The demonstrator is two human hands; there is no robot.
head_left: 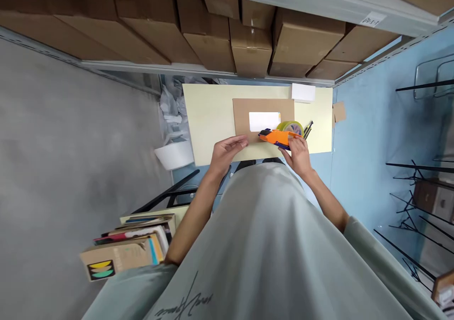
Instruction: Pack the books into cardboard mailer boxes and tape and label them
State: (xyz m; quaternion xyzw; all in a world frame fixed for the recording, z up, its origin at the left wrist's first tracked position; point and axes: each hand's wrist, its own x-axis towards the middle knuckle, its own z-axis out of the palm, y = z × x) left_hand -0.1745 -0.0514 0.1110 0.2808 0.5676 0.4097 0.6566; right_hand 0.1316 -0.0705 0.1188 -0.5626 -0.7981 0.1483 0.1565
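Nearest, a pale grey-green shirt (269,253) fills the lower view. The left hand (229,152) holds its fingers straight and close together by the near left corner of a flat brown piece (241,114) (I can't tell whether they touch it). The right hand (299,154) is clamped on an orange tape dispenser (278,136), its dark nose over that piece, just below a white label (264,121). Pens (308,130) lie beside a yellow-green roll (283,125). Farther, a white stack (303,93) sits near the pale table's (209,121) far edge; beyond, cardboard boxes (251,50) line a shelf.
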